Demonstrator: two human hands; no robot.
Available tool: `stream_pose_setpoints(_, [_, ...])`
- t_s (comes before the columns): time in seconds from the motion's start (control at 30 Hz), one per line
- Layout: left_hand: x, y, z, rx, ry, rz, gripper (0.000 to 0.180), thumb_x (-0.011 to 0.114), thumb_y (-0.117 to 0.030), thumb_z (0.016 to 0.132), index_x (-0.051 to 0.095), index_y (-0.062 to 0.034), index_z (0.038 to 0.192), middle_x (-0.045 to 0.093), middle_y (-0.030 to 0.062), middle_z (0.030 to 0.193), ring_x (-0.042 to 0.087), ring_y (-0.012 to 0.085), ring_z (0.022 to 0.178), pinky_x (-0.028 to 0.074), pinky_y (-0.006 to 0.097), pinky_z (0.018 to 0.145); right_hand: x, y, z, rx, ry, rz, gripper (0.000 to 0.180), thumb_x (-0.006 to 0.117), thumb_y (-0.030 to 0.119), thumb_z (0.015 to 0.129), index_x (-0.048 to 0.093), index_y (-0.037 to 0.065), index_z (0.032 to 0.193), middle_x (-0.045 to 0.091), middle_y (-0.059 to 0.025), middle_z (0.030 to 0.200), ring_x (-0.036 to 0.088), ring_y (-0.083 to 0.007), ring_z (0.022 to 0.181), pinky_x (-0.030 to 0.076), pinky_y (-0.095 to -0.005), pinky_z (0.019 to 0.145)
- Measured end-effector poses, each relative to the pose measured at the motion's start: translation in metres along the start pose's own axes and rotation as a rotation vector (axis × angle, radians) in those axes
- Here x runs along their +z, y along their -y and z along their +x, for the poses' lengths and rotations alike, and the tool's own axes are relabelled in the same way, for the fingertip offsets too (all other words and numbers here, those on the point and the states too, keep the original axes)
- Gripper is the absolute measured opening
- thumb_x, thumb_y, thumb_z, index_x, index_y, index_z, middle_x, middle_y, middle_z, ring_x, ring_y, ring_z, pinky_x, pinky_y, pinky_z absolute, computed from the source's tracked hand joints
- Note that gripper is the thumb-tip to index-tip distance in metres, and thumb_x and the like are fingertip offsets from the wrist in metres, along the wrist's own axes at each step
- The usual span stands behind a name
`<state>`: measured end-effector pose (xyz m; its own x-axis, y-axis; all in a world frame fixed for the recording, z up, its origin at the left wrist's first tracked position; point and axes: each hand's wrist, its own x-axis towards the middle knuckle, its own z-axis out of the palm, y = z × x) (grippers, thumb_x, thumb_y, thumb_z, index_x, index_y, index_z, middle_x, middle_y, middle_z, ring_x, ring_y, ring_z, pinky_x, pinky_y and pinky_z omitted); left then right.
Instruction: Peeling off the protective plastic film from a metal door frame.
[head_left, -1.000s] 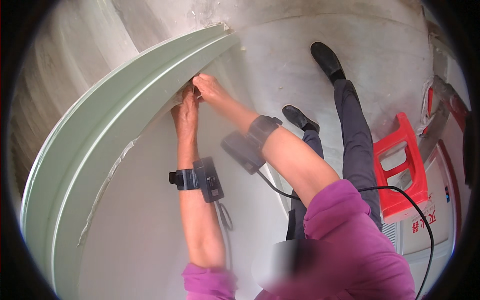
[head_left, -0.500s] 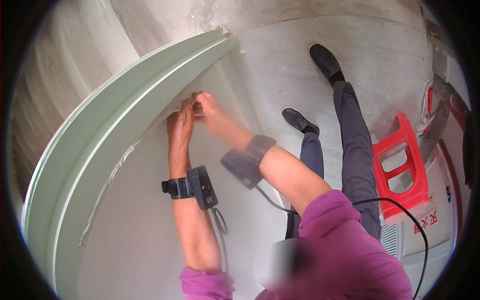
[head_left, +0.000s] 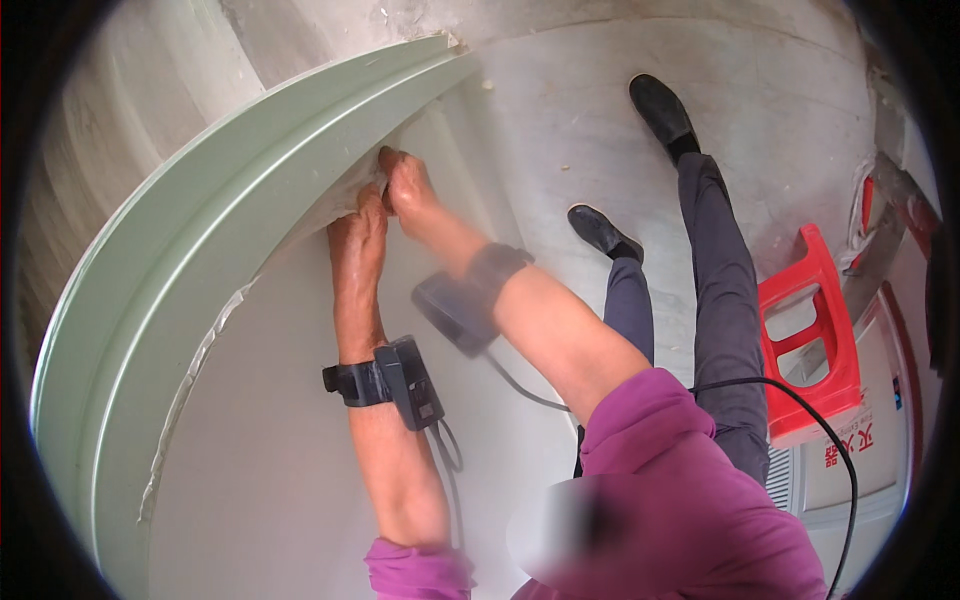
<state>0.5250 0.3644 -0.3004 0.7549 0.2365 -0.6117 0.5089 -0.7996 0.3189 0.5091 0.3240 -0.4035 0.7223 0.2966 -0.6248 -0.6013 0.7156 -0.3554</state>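
Note:
A long pale green frame [head_left: 205, 215] with a raised lip curves across the left. Along its inner edge runs thin, wrinkled translucent film [head_left: 350, 190], ragged lower down. My left hand [head_left: 357, 245] is closed at this edge, its fingertips pinching the film. Just beyond and to its right, my right hand [head_left: 408, 190] is closed too, pressed close to the frame and touching the left fingers. The film runs up to its fingers, but what lies inside them is hidden. A smooth pale panel [head_left: 270, 430] extends beneath both forearms.
Both wrists carry strapped black boxes with cables; a black cable [head_left: 800, 395] loops at the right. My legs in dark trousers and black shoes [head_left: 663, 112] stand on the grey floor [head_left: 560, 120]. A red plastic stool [head_left: 850, 345] is at the right, beside a white cabinet [head_left: 860, 460].
My right hand has moved up and slightly left along the frame's edge. My left hand has shifted slightly left and stays closed at the film.

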Motion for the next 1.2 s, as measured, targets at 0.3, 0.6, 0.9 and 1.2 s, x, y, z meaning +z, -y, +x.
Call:
stream_pose_setpoints(0.3, [0.005,-0.004,0.000,0.096,-0.020,0.022,0.039,0.037,-0.033,0.080,0.037,-0.0045,0.054,0.032,0.0004,0.043,0.030,0.0081,0.037,0.024,0.023,0.034,0.013,0.030,-0.006,0.468,-0.286,0.353,0.025,0.037,0.029,0.076,0.045,0.005,0.070,0.042,-0.0048,0.058,0.040,-0.0160,0.047,0.034,-0.0292,0.042])
stream_pose_setpoints(0.6, [0.018,0.000,-0.006,0.023,-0.087,-0.109,0.035,0.038,-0.029,0.082,0.038,-0.0064,0.055,0.032,-0.0015,0.045,0.030,0.0067,0.039,0.022,0.022,0.035,-0.013,0.000,0.029,0.202,-0.225,0.190,0.038,0.036,0.036,0.075,0.043,0.002,0.090,0.045,-0.0103,0.086,0.043,-0.0215,0.079,0.036,-0.0384,0.070])
stream_pose_setpoints(0.9, [0.003,-0.006,-0.023,0.168,-0.145,0.082,0.036,0.039,-0.028,0.081,0.036,-0.0049,0.053,0.030,-0.0002,0.044,0.028,0.0078,0.040,0.021,0.024,0.037,0.004,0.011,0.006,0.180,-0.175,0.095,0.032,0.034,0.028,0.077,0.045,-0.002,0.074,0.046,-0.0104,0.058,0.045,-0.0200,0.047,0.035,-0.0292,0.037])
stream_pose_setpoints(1.2, [-0.003,-0.020,-0.031,0.092,-0.098,-0.146,0.032,0.038,-0.024,0.082,0.038,-0.0014,0.059,0.033,0.0018,0.050,0.031,0.0103,0.046,0.026,0.023,0.042,0.003,0.013,-0.008,0.458,-0.232,0.395,0.025,0.034,0.027,0.077,0.044,0.005,0.073,0.044,-0.0055,0.058,0.042,-0.0157,0.046,0.038,-0.0315,0.042])
